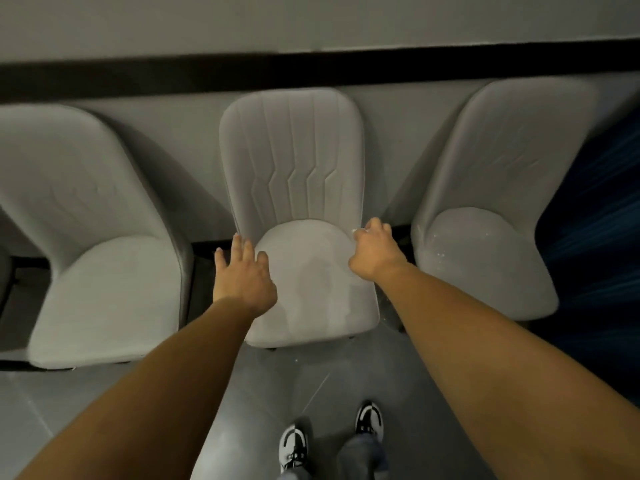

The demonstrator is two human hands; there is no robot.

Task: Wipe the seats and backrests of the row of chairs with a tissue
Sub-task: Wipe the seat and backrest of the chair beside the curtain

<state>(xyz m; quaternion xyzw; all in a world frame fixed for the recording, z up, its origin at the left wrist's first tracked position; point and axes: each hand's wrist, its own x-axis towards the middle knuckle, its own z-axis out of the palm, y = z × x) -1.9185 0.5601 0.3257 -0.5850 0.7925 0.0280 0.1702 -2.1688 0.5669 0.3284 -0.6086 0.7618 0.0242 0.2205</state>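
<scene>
Pale grey upholstery covers the middle chair (294, 188), the one directly ahead of the person, with stitched vertical channels that kink into a zigzag low on its backrest and a rounded seat pad showing faint darker smudges. It stands against a light wall with a dark band (311, 69) running just above its top edge. To its left stands a second grey chair (100, 271), and to its right a third chair (485, 244) whose seat is speckled with small white flecks. The left hand (242, 278) lies over the middle chair's left seat edge, its fingers (237, 245) spread and released, grasping nothing. The right hand (375, 251) is at the middle chair's right side, where seat meets backrest, fingers clenched around a small white tissue (356, 231); only a sliver of the tissue pokes out by the knuckles, touching the chair's rim. Below the middle chair, on the grey tiled floor (242, 410), stand two black-and-white shoes (369, 419).
</scene>
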